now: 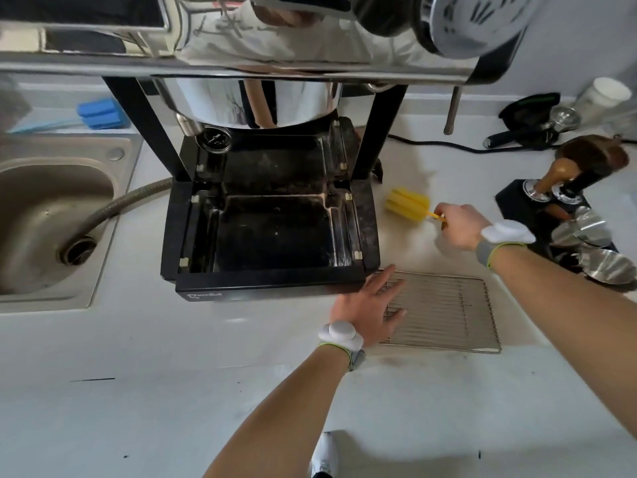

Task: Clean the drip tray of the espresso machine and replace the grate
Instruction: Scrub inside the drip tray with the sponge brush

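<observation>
The black drip tray of the espresso machine lies uncovered in the middle of the counter, its inside dark and stained. The metal wire grate lies flat on the counter to the tray's right front. My left hand rests flat with fingers spread on the grate's left end. My right hand grips the thin handle of a yellow sponge brush, whose head lies on the counter just right of the tray.
A steel sink with a hose lies at the left, a blue sponge behind it. At the right stand tampers on a black stand, a portafilter, crumpled foil and a black cable.
</observation>
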